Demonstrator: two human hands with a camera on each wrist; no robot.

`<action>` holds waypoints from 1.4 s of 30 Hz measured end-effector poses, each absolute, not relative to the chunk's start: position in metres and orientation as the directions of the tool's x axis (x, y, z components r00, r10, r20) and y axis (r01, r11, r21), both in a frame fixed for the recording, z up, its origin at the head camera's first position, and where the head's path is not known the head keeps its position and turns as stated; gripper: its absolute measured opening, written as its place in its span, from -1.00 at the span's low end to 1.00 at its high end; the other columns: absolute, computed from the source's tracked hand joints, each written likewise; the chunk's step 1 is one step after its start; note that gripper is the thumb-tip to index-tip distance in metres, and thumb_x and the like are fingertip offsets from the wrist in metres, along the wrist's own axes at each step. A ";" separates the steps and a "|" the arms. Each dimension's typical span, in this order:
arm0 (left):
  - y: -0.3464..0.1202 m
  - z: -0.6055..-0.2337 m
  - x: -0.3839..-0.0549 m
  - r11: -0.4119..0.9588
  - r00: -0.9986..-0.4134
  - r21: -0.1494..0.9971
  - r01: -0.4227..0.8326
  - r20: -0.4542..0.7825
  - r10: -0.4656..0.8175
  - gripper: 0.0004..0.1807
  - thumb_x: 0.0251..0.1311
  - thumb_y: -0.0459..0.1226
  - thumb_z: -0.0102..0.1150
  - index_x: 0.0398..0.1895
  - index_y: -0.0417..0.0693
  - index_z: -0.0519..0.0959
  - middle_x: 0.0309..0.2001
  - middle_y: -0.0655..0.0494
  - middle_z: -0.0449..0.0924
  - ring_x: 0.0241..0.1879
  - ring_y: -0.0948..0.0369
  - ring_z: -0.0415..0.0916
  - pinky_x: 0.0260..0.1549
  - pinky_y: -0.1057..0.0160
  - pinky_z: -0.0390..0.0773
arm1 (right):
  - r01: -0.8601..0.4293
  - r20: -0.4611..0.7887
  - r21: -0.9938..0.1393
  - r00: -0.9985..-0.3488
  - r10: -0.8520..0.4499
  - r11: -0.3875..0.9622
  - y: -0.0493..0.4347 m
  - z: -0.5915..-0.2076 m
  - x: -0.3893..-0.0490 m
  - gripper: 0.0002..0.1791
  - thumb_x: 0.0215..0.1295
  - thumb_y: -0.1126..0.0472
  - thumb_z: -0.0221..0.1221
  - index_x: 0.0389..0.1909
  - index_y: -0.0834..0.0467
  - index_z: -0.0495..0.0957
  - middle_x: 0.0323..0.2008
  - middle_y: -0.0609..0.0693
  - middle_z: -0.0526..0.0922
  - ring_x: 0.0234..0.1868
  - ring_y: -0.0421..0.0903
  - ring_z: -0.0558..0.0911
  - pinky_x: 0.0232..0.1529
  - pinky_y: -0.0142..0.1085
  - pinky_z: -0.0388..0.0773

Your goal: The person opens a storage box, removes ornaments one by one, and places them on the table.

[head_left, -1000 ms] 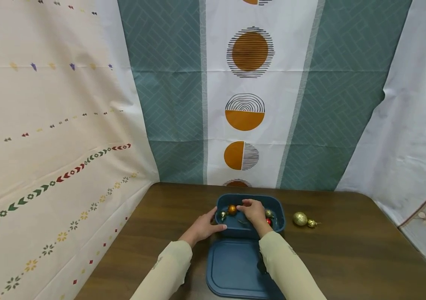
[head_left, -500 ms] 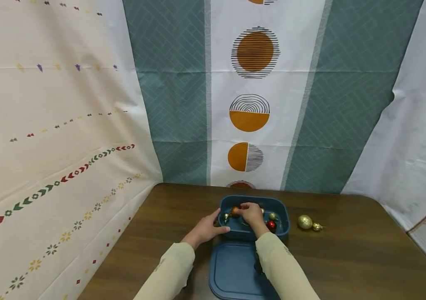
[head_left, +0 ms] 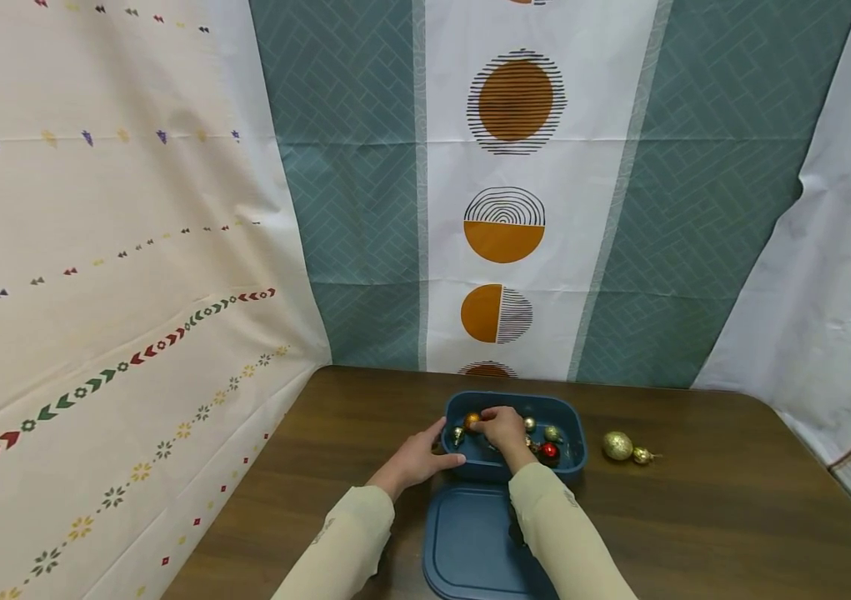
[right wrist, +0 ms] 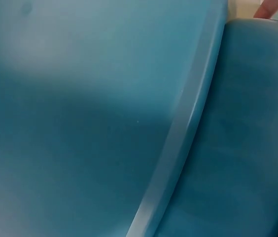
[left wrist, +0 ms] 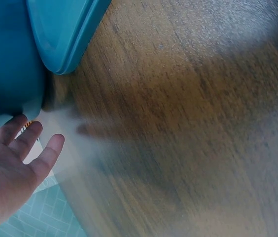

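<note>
My left hand (head_left: 415,458) rests at the left end of a blue box (head_left: 582,454), thumb along the front side and fingers by the left rim. The left wrist view shows its fingertips (left wrist: 55,143) spread, fairly straight, against the box wall (left wrist: 11,64). My right hand (head_left: 502,429) reaches into the box, thumb and index finger pinching an orange Christmas bauble (head_left: 473,420). Around it in the box lie a small gold bauble (head_left: 458,436), a red bauble (head_left: 548,450) and several more gold ones. The right wrist view shows only the box and lid, not this hand's grasp.
In front of the box lies its blue lid (head_left: 470,533), partly under the right sleeve (head_left: 568,525). Right of the box on the brown table (head_left: 695,492) are a large gold bauble (head_left: 618,446) and a smaller one (head_left: 643,455). Patterned cloths hang behind and to the left.
My right hand has shifted left inside the box, its fingertips closing on the orange bauble. The red bauble has come into fuller view. My left hand stays at the box; the head view has turned slightly.
</note>
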State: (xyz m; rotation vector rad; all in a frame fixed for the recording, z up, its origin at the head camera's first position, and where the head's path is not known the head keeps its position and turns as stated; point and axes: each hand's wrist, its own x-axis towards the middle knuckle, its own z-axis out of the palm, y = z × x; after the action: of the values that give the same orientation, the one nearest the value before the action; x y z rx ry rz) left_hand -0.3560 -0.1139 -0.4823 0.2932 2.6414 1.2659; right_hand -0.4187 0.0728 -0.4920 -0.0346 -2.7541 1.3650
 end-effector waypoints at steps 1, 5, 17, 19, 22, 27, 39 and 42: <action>-0.114 -0.482 -0.356 0.614 -0.961 0.784 0.093 -0.092 0.262 -0.04 0.22 0.07 0.31 0.57 -0.05 0.08 0.38 -0.19 0.33 0.37 -0.12 0.27 0.25 -0.24 0.27 | -0.015 0.053 -0.789 -0.998 0.044 0.614 0.073 -0.492 -0.418 -0.62 0.18 0.19 0.40 -0.07 0.36 0.68 -0.07 0.24 0.69 -0.04 0.17 0.63 0.05 0.02 0.53; -0.112 -0.482 -0.356 0.613 -0.960 0.784 0.095 -0.091 0.265 -0.02 0.21 0.09 0.31 0.57 -0.05 0.08 0.37 -0.19 0.34 0.36 -0.12 0.28 0.24 -0.25 0.28 | -0.024 0.048 -0.780 -0.999 0.020 0.626 0.072 -0.494 -0.417 -0.59 0.20 0.17 0.39 -0.02 0.36 0.66 -0.04 0.24 0.69 -0.06 0.15 0.64 0.01 0.00 0.56; -0.103 -0.479 -0.350 0.615 -0.955 0.784 0.090 -0.107 0.276 -0.07 0.26 0.04 0.29 0.57 -0.04 0.07 0.38 -0.21 0.33 0.37 -0.13 0.27 0.27 -0.23 0.26 | -0.018 0.027 -0.739 -1.000 0.003 0.674 0.070 -0.493 -0.416 -0.58 0.25 0.15 0.36 0.03 0.33 0.64 0.04 0.26 0.64 0.06 0.23 0.58 0.07 0.05 0.52; -0.102 -0.480 -0.349 0.613 -0.953 0.784 0.101 -0.100 0.285 -0.08 0.27 0.01 0.29 0.57 -0.06 0.07 0.38 -0.22 0.33 0.36 -0.14 0.27 0.26 -0.23 0.27 | -0.018 0.030 -0.735 -1.000 0.006 0.678 0.070 -0.494 -0.416 -0.60 0.25 0.15 0.36 0.02 0.32 0.65 0.03 0.25 0.64 0.05 0.22 0.59 0.05 0.04 0.53; -0.099 -0.481 -0.347 0.612 -0.952 0.784 0.104 -0.100 0.291 -0.09 0.28 0.01 0.28 0.57 -0.05 0.08 0.39 -0.21 0.31 0.37 -0.13 0.27 0.27 -0.21 0.27 | -0.021 0.043 -0.726 -0.999 0.015 0.687 0.070 -0.496 -0.415 -0.63 0.24 0.16 0.37 -0.02 0.31 0.67 0.00 0.24 0.66 0.01 0.20 0.60 0.02 0.02 0.55; -0.097 -0.482 -0.347 0.601 -0.950 0.793 0.099 -0.104 0.294 -0.09 0.28 0.02 0.28 0.57 -0.04 0.07 0.40 -0.20 0.30 0.37 -0.12 0.26 0.27 -0.22 0.28 | -0.031 0.080 -0.742 -0.996 0.042 0.669 0.073 -0.495 -0.415 -0.66 0.25 0.18 0.36 -0.03 0.30 0.67 -0.06 0.21 0.69 -0.13 0.12 0.65 -0.10 -0.02 0.61; -0.108 -0.479 -0.355 0.619 -0.957 0.780 0.090 -0.105 0.271 -0.06 0.25 0.06 0.29 0.57 -0.04 0.07 0.37 -0.19 0.34 0.36 -0.12 0.29 0.25 -0.23 0.29 | -0.069 0.129 -0.784 -0.990 0.054 0.617 0.077 -0.476 -0.416 -0.65 0.29 0.15 0.33 0.00 0.29 0.67 -0.07 0.19 0.70 -0.09 0.13 0.65 -0.05 0.01 0.59; -0.113 -0.479 -0.356 0.620 -0.955 0.779 0.097 -0.102 0.277 -0.08 0.28 0.02 0.27 0.57 -0.07 0.05 0.37 -0.21 0.33 0.36 -0.12 0.28 0.25 -0.20 0.30 | -0.079 0.132 -0.804 -0.990 0.047 0.589 0.078 -0.469 -0.414 -0.64 0.31 0.15 0.31 0.02 0.29 0.65 -0.13 0.18 0.72 -0.16 0.10 0.68 -0.08 -0.02 0.60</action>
State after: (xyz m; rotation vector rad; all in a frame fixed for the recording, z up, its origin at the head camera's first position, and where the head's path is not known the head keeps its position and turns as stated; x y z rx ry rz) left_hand -0.3564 -0.1131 -0.4787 0.3082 2.6315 1.2467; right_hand -0.4142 0.0779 -0.4692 0.0275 -2.6743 1.3637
